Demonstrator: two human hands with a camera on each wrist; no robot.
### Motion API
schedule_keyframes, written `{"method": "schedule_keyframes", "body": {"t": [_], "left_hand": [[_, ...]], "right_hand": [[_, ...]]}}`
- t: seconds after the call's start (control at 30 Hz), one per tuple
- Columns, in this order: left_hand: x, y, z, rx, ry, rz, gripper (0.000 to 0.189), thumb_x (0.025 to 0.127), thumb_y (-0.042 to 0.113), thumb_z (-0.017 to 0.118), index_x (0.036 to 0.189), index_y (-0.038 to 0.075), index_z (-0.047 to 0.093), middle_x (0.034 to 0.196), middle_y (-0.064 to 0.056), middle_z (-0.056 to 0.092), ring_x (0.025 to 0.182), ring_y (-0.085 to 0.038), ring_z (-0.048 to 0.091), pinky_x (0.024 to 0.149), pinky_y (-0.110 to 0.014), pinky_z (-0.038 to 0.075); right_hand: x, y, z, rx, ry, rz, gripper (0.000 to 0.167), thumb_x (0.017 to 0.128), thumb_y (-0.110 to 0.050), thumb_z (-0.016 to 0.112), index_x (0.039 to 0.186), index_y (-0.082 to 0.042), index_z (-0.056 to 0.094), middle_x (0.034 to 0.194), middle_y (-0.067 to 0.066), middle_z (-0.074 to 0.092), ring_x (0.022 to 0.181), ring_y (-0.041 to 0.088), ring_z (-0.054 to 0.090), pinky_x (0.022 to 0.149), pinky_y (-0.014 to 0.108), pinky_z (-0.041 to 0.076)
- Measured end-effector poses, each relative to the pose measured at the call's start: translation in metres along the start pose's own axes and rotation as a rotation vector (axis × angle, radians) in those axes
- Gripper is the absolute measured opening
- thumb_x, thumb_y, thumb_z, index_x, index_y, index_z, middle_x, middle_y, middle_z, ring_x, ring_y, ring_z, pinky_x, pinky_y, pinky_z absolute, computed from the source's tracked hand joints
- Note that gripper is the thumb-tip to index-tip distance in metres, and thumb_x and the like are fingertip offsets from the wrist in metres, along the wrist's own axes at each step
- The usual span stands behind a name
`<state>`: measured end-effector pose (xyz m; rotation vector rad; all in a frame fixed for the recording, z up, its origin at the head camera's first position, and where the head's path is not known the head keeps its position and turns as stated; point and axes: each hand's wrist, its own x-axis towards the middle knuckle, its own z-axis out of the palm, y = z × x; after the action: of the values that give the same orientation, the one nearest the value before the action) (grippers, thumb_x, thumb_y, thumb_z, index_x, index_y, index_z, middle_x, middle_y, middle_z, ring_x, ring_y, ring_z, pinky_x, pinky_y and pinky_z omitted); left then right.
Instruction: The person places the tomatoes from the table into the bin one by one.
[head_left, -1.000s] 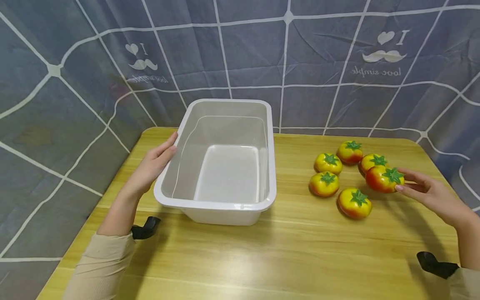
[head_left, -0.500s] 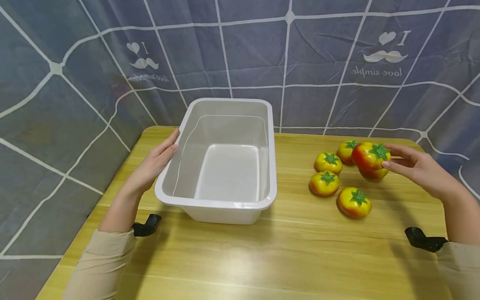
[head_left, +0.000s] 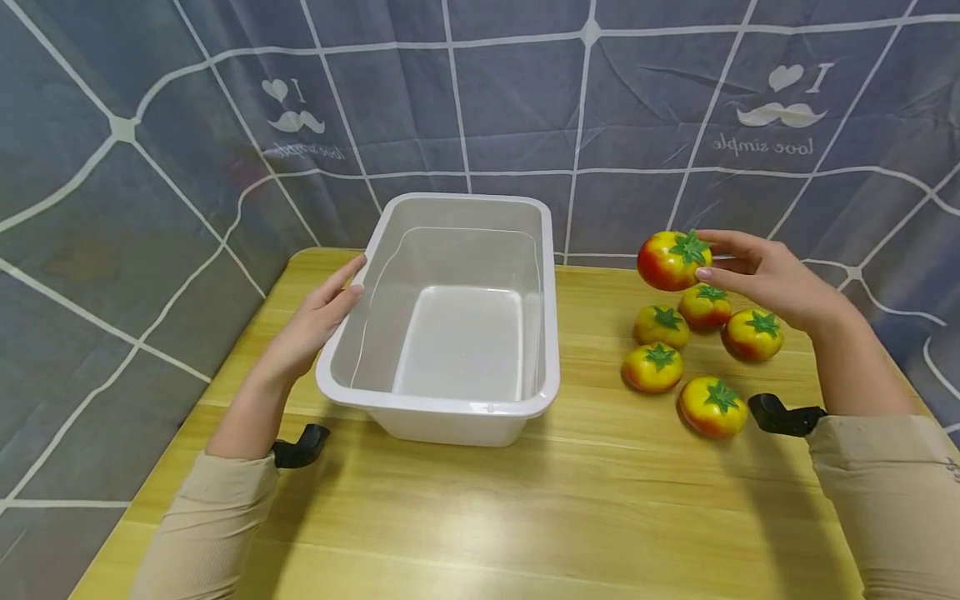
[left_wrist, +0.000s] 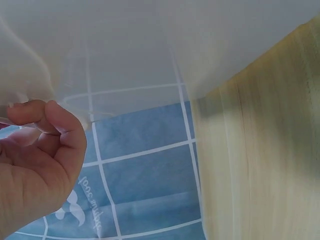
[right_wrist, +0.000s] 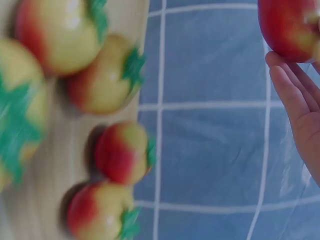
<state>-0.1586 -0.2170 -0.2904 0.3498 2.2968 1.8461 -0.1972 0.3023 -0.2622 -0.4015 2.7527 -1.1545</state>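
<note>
My right hand [head_left: 765, 275] holds a red-and-yellow toy tomato [head_left: 663, 260] with a green leafy top, pinched between thumb and fingers above the table. In the right wrist view the held tomato [right_wrist: 287, 30] shows at the upper right, cut off by the edge. Below the hand, several similar tomatoes [head_left: 715, 407] lie grouped on the table. My left hand [head_left: 311, 329] grips the left rim of a deep light-grey plastic basin [head_left: 442, 408]. Seen from the left wrist, curled fingers [left_wrist: 30, 112] meet the basin's wall [left_wrist: 135, 45] from outside. The basin has nothing inside.
The wooden table [head_left: 465, 517] carries everything. A blue-grey curtain [head_left: 517, 100] with white grid lines hangs close behind it and along the left side. Black wrist mounts [head_left: 783, 415] stick out from both sleeves.
My right hand has lifted the tomato up and carried it leftward, from the right side of the group to above its far end. The left hand keeps its place on the basin.
</note>
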Motion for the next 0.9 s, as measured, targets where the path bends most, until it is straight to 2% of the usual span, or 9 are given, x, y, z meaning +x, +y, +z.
{"method": "schedule_keyframes", "body": {"t": [0.17, 0.3, 0.37, 0.47, 0.57, 0.7, 0.9], "left_hand": [[0.000, -0.001, 0.000, -0.001, -0.002, 0.004, 0.056, 0.101, 0.024, 0.037, 0.151, 0.012, 0.012, 0.150, -0.016, 0.023, 0.109, -0.014, 0.051, 0.081, -0.020, 0.049], [-0.001, 0.000, -0.001, 0.002, -0.009, 0.006, 0.056, 0.101, 0.025, 0.036, 0.151, 0.013, 0.012, 0.154, -0.008, 0.014, 0.121, -0.023, 0.043, 0.084, -0.018, 0.047], [-0.002, 0.000, -0.001, 0.002, -0.009, 0.006, 0.056, 0.102, 0.026, 0.036, 0.151, 0.014, 0.012, 0.154, -0.007, 0.014, 0.122, -0.025, 0.042, 0.084, -0.019, 0.047], [-0.002, 0.000, -0.001, 0.000, -0.007, 0.002, 0.056, 0.101, 0.025, 0.036, 0.151, 0.014, 0.012, 0.153, -0.010, 0.017, 0.117, -0.021, 0.047, 0.082, -0.020, 0.048], [-0.001, 0.000, -0.001, 0.011, 0.009, -0.002, 0.056, 0.101, 0.023, 0.038, 0.151, 0.012, 0.013, 0.143, -0.022, 0.032, 0.103, -0.014, 0.056, 0.077, -0.021, 0.051], [0.001, 0.000, -0.002, 0.042, 0.039, -0.012, 0.057, 0.100, 0.021, 0.041, 0.150, 0.011, 0.016, 0.124, -0.031, 0.045, 0.089, -0.010, 0.061, 0.072, -0.023, 0.052], [0.002, 0.001, -0.002, 0.071, 0.064, -0.024, 0.056, 0.100, 0.020, 0.043, 0.150, 0.011, 0.019, 0.125, -0.031, 0.047, 0.089, -0.010, 0.060, 0.072, -0.022, 0.052]], "right_hand": [[0.021, -0.028, 0.007, 0.035, -0.029, -0.044, 0.059, 0.093, -0.026, 0.058, 0.145, -0.011, 0.034, 0.141, 0.013, 0.038, 0.106, 0.001, 0.048, 0.078, 0.009, 0.043], [0.037, -0.047, 0.012, 0.049, -0.051, -0.075, 0.060, 0.092, -0.027, 0.058, 0.145, -0.010, 0.034, 0.139, 0.013, 0.040, 0.109, 0.010, 0.050, 0.080, 0.011, 0.044], [0.045, -0.055, 0.015, 0.039, -0.048, -0.092, 0.060, 0.092, -0.027, 0.058, 0.144, -0.010, 0.035, 0.136, 0.014, 0.043, 0.111, 0.014, 0.050, 0.085, 0.016, 0.045], [0.056, -0.067, 0.019, 0.039, -0.052, -0.107, 0.060, 0.092, -0.029, 0.058, 0.144, -0.010, 0.036, 0.133, 0.013, 0.046, 0.114, 0.022, 0.049, 0.094, 0.031, 0.044], [0.065, -0.077, 0.023, 0.051, -0.058, -0.117, 0.060, 0.092, -0.030, 0.059, 0.143, -0.010, 0.037, 0.132, 0.013, 0.046, 0.116, 0.026, 0.048, 0.098, 0.041, 0.041], [0.077, -0.090, 0.029, 0.070, -0.063, -0.135, 0.059, 0.091, -0.030, 0.060, 0.142, -0.010, 0.040, 0.130, 0.013, 0.047, 0.113, 0.027, 0.049, 0.097, 0.040, 0.042], [0.091, -0.112, 0.035, 0.083, -0.082, -0.145, 0.058, 0.090, -0.032, 0.061, 0.140, -0.010, 0.042, 0.131, 0.014, 0.047, 0.115, 0.030, 0.048, 0.100, 0.049, 0.037]]}}
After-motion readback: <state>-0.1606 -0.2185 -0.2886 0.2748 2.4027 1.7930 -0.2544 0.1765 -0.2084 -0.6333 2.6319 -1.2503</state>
